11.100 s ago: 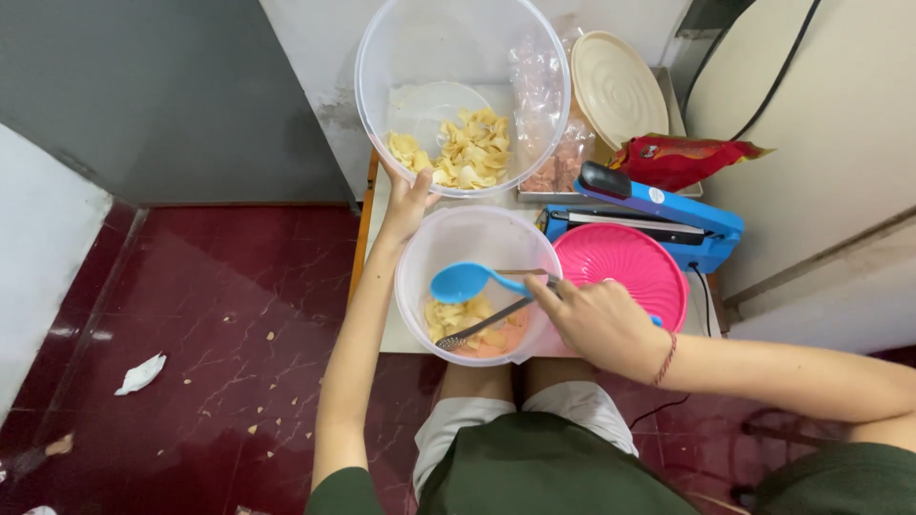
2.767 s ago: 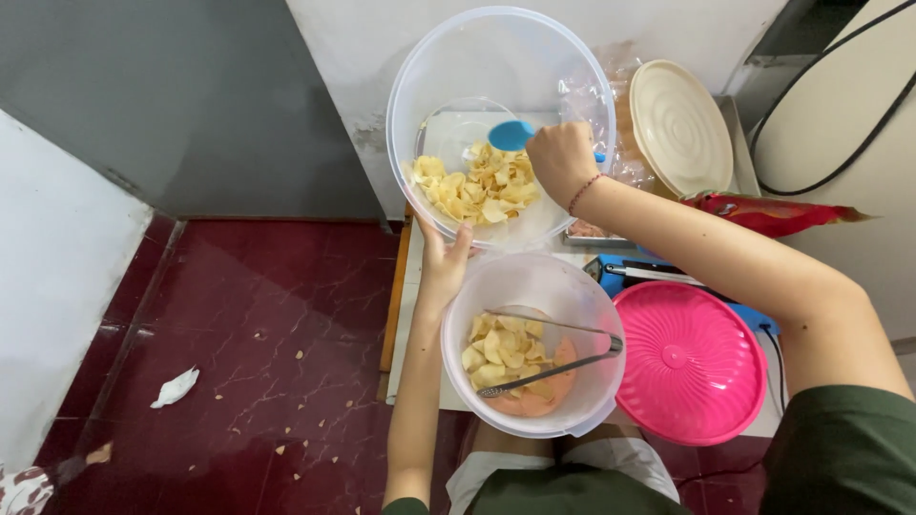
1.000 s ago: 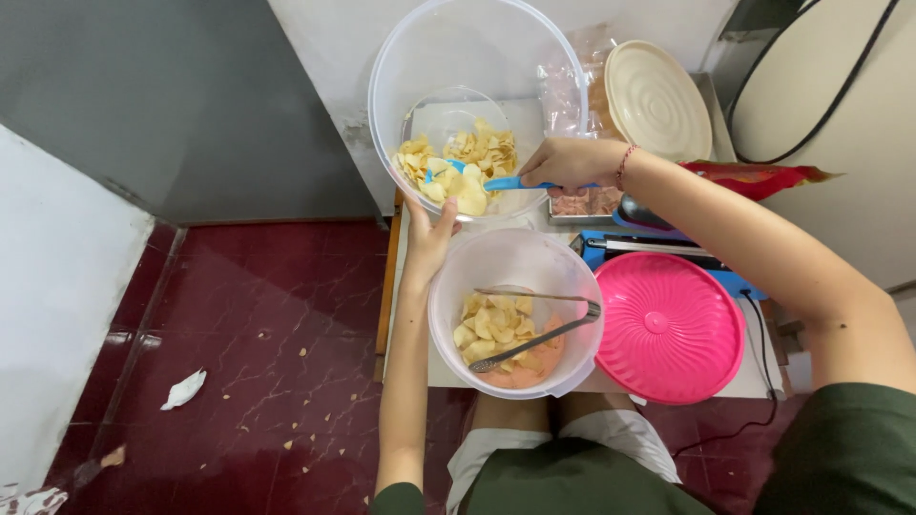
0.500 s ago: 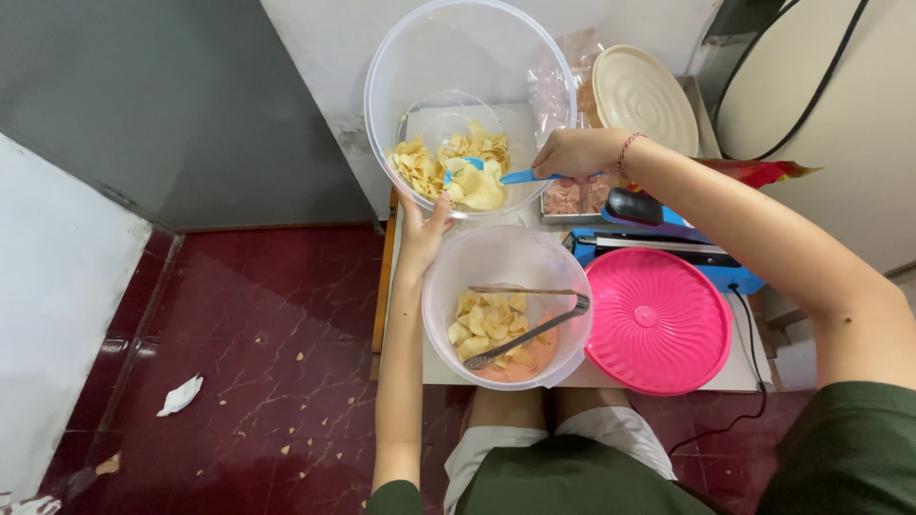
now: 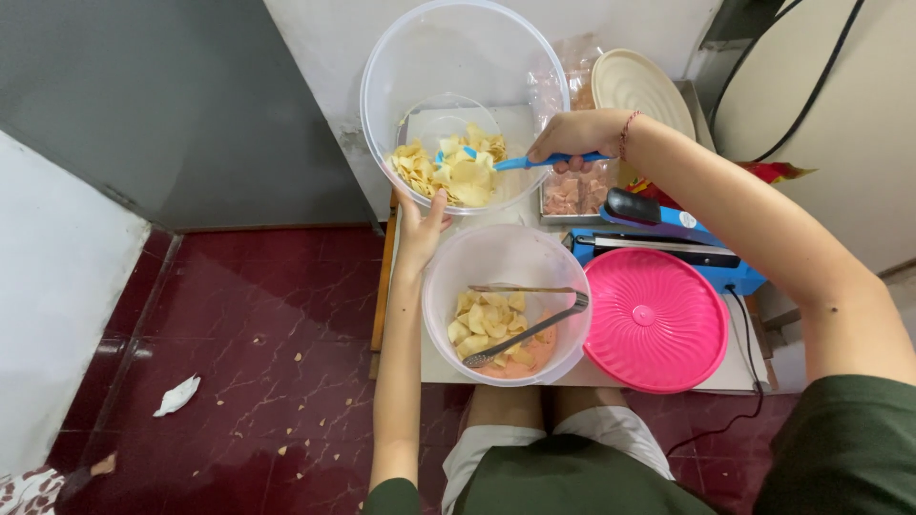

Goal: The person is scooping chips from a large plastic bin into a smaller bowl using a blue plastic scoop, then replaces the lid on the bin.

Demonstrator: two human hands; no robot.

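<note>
Overhead view of a person seated at a small white table above a dark red tiled floor. A large clear plastic tub, tilted toward the viewer, holds pale yellow chips heaped at its lower wall. The left hand cups the tub's lower rim from beneath, fingers curled against it. The right hand is clenched round the handle of a blue plastic scoop, whose bowl rests loaded among the chips. A round pink ribbed lid lies to the right, touching a smaller clear plastic bowl containing chips, orange seasoning and metal tongs. A blue heat sealer sits behind the lid; beyond it, a cream round lid.

Risk: the tilted tub rests on one hand only; a slip would likely spill chips onto the floor, where crumbs already lie.

Packages: clear bags of pinkish contents beside the tub; a red foil packet at right.
</note>
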